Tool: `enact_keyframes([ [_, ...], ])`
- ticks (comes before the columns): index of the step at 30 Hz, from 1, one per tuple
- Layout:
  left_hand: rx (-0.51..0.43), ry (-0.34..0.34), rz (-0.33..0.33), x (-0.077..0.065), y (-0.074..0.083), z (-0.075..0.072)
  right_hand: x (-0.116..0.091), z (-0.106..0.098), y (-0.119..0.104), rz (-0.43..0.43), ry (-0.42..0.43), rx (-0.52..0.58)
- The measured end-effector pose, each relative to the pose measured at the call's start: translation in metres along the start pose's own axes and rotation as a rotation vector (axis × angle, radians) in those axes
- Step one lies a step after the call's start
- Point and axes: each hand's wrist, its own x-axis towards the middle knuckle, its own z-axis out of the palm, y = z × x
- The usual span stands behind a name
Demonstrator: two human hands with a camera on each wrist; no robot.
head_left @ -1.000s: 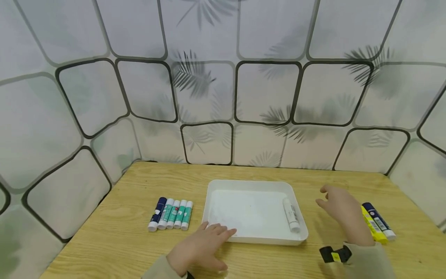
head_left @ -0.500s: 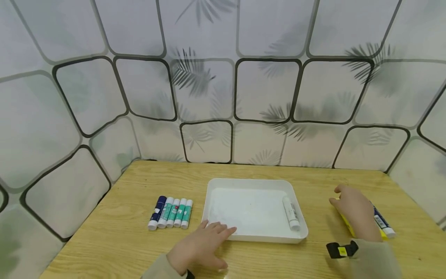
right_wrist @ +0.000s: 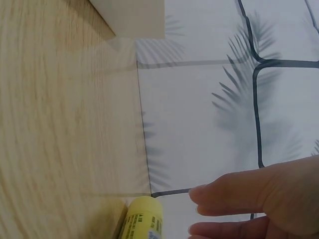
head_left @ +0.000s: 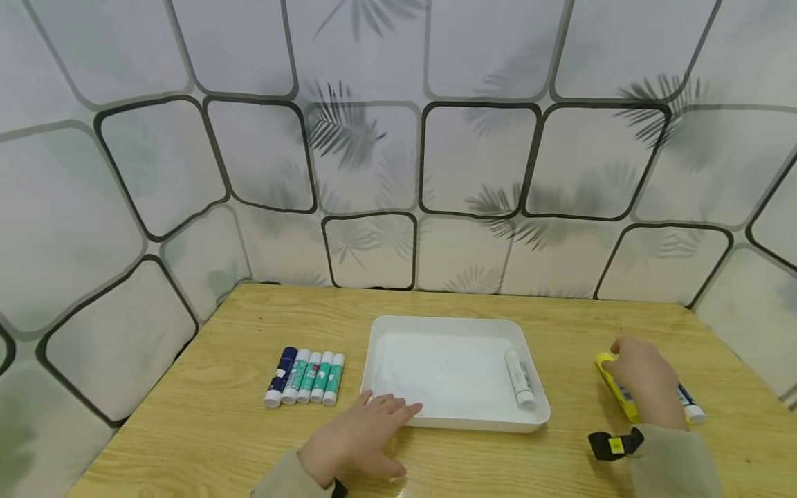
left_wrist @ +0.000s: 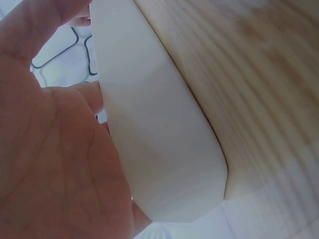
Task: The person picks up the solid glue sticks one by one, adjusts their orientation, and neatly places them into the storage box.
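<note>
My left hand (head_left: 364, 439) lies with spread fingers over the near left rim of a white tray (head_left: 448, 422); the left wrist view has the palm beside the tray's outer wall (left_wrist: 159, 124). Inside the tray, along its right side, lies a white glue stick (head_left: 519, 379). My right hand (head_left: 644, 380) hovers at the right over a group of glue sticks, its fingers bent loosely. A yellow glue stick (head_left: 616, 387) shows left of it; in the right wrist view its yellow cap (right_wrist: 144, 211) stands apart from the fingertips. A dark blue glue stick with a white end (head_left: 694, 409) is partly hidden by the hand.
Left of the tray, a dark blue glue stick (head_left: 281, 377) and several green-and-white glue sticks (head_left: 314, 377) lie side by side on the wooden table (head_left: 218, 429). A patterned curtain (head_left: 373, 173) hangs behind the table.
My right hand has moved right, from beside the tray to over the glue sticks, uncovering the yellow one on the left. The left hand has stayed on the tray.
</note>
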Motion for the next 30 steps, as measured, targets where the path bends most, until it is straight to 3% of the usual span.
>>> enact_keyframes([
  [13,-0.016,-0.011,-0.002,0.002,-0.001,-0.001,0.004,0.005,0.006,0.034,-0.053,-0.014],
  [30,-0.023,-0.014,-0.01,0.001,0.001,-0.002,0.006,0.015,0.003,0.033,-0.092,0.079],
])
